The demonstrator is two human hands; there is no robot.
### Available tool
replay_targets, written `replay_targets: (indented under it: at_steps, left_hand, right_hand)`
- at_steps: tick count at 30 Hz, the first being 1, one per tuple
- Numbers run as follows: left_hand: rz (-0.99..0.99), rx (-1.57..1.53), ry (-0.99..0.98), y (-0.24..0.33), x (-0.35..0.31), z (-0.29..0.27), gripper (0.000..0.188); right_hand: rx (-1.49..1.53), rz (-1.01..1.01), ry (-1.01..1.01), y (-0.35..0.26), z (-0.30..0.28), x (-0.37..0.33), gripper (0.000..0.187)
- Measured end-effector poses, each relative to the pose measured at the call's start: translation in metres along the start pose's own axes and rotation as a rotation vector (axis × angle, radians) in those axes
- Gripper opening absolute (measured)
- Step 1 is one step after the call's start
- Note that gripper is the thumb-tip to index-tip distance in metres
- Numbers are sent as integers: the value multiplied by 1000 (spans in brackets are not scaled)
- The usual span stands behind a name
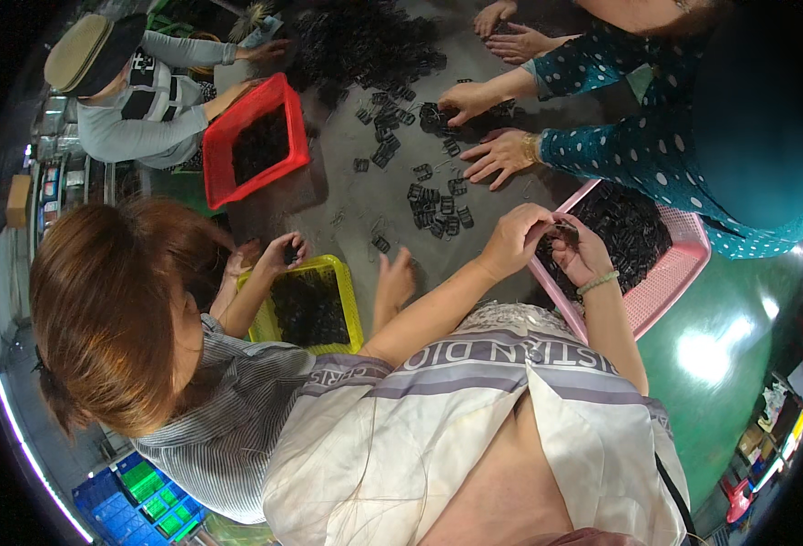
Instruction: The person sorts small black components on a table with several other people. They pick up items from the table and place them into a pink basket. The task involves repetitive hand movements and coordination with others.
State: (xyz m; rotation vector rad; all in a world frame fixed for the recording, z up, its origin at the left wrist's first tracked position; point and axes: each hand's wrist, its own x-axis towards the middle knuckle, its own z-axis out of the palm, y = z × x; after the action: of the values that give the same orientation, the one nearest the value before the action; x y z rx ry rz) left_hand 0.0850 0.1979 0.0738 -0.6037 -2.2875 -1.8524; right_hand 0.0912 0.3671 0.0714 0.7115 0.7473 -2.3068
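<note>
From the head view we see our left hand (517, 238) and right hand (582, 257) close together, fingers pinched on a small black clip (566, 231), dark and thin, held over the rim of the pink basket (670, 273) full of similar black pieces. Loose clips (438, 207) lie scattered on the grey table (347, 196). A co-worker's hand (394, 280) rests beside the yellow basket (339, 273); a red basket (228, 150) stands farther off.

- We see a small black clip (567, 231) pinched between our left hand (513, 238) and right hand (583, 255), raised just over the pink basket's near rim.
- The pink basket (670, 278) sits at the table's right edge, tilted, filled with a heap of black clips (624, 232).
</note>
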Motion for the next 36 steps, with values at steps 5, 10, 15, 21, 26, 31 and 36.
replay_targets:
  at_steps: [5, 10, 15, 21, 26, 31, 36]
  left_hand:
    - [-116, 79, -38, 6, 2, -10, 12]
    - [-142, 80, 25, 6, -2, -6, 8]
    - [-418, -24, 240, -21, -14, -14, 9]
    - [-552, 204, 373, -84, -29, -61, 36]
    - [-851, 921, 460, -100, -55, -108, 41]
    - [-903, 628, 0, -107, -71, -113, 41]
    - [-948, -58, 177, -91, -64, -124, 40]
  right_hand:
    - [-68, -124, 33, 3, 17, -6, 35]
    - [-319, -70, 182, 5, 12, -7, 36]
    - [-463, -131, 476, 2, -9, -11, 29]
    - [-806, -282, 564, -14, -53, -16, 25]
    - [-1077, -408, 570, -11, -48, -9, 28]
    - [-1133, -442, 339, 6, -26, 1, 20]
    - [-1078, -433, 118, 31, 18, 9, 17]
